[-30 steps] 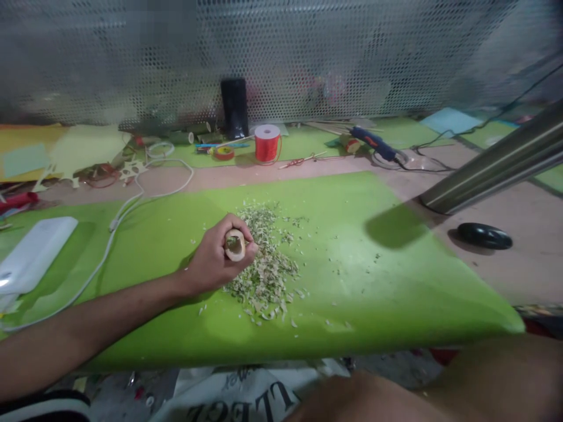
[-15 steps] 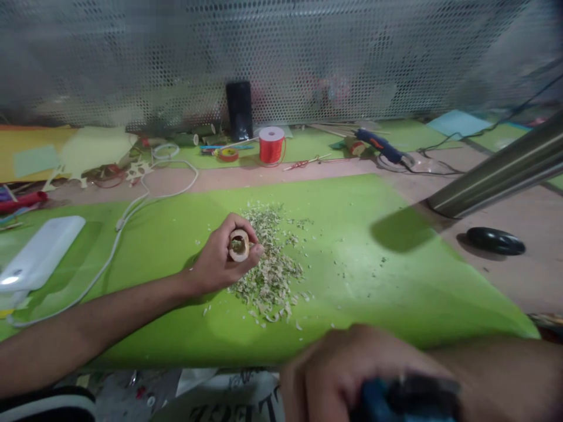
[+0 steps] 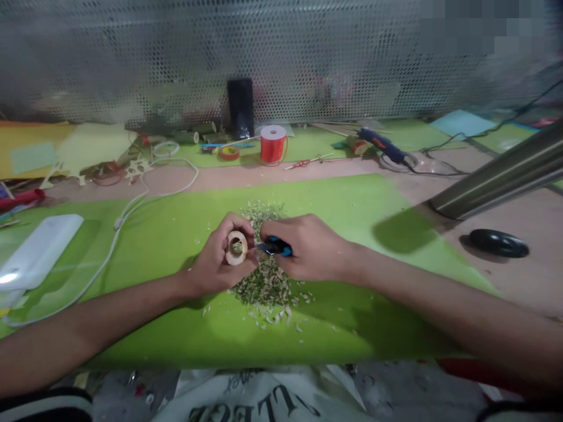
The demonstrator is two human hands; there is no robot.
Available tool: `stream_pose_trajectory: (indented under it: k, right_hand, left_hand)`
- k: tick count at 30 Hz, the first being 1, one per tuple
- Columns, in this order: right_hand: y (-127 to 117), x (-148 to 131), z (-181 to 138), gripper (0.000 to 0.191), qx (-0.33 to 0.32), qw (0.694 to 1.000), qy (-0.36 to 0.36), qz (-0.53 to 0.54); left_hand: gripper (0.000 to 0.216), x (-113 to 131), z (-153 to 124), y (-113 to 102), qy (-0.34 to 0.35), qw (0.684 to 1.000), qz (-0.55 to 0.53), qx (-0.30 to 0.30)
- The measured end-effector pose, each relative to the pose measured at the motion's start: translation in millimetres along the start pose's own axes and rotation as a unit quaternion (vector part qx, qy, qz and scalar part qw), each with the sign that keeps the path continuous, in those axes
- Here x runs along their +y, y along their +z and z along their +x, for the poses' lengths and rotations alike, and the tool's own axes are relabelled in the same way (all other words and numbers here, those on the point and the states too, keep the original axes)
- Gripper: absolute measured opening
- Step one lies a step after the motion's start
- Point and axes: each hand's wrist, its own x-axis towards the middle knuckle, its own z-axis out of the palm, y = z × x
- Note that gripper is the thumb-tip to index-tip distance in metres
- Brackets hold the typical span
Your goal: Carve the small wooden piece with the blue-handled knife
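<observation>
Just now, a blue-and-black tool (image 3: pixel 278 247) gripped by the right hand (image 3: pixel 310 249) was brought beside the hollow tube (image 3: pixel 237 261) clasped by the left hand (image 3: pixel 215 258), seemingly making the work two-handed.

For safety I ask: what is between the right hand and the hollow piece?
The head view shows the blue-black tool in the right hand, then fingertips of the left hand, which holds the hollow piece.

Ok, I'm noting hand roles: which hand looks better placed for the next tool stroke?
Probably the right hand: it grips the blue-and-black tool near the hollow piece, while the left hand is occupied holding that piece.
</observation>
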Motion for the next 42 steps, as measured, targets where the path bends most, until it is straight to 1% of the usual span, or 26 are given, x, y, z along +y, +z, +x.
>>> stream_pose_trajectory:
  k: [4,6,8,12,16,19,22,28,31,37,42]
  right_hand:
    - [2.4,-2.4,-4.1,0.018,-0.031,0.998,0.013,-0.050]
    - [1.5,-1.7,-4.2,0.020,-0.051,0.997,0.020,-0.054]
    - [1.5,-0.3,-4.3,0.023,-0.065,0.997,0.015,-0.044]
    - [3.5,1.9,-5.6,0.029,-0.063,0.998,-0.006,-0.028]
    - [5.2,4.1,-7.2,0.028,-0.057,0.998,-0.031,-0.013]
    - [6.5,6.5,-7.7,0.027,-0.052,0.997,-0.050,-0.003]
    - [7.8,8.5,-8.0,0.026,-0.051,0.997,-0.059,-0.002]
    - [6.0,10.0,-7.5,0.022,-0.077,0.994,-0.073,0.025]
    - [4.6,8.3,-6.7,0.023,-0.084,0.994,-0.063,0.022]
    - [4.8,-1.4,-4.2,0.028,-0.117,0.993,-0.017,-0.016]
    - [5.0,-8.2,-2.3,0.031,-0.124,0.991,0.011,-0.046]
  left_hand:
    - [0.030,2.4,1.4,-0.6,0.010,1.000,0.016,-0.010]
    - [0.029,3.4,2.2,-1.1,0.011,0.999,0.035,-0.018]
    - [0.033,3.8,3.0,-1.6,0.022,0.998,0.055,-0.023]
    - [0.041,3.8,4.4,-1.1,0.088,0.988,0.121,-0.034]
    - [0.035,0.9,4.3,0.1,0.137,0.974,0.173,-0.048]
    - [0.031,-3.8,2.9,-0.2,0.158,0.970,0.180,-0.047]
    - [0.033,-7.4,1.3,-0.9,0.171,0.965,0.191,-0.049]
    - [0.029,-8.6,2.1,0.0,0.182,0.961,0.205,-0.044]
    - [0.028,-9.3,2.6,0.9,0.187,0.960,0.202,-0.040]
    - [0.024,-10.2,0.3,3.1,0.195,0.962,0.192,-0.019]
    - [0.031,-14.3,-3.7,2.7,0.194,0.966,0.169,-0.005]
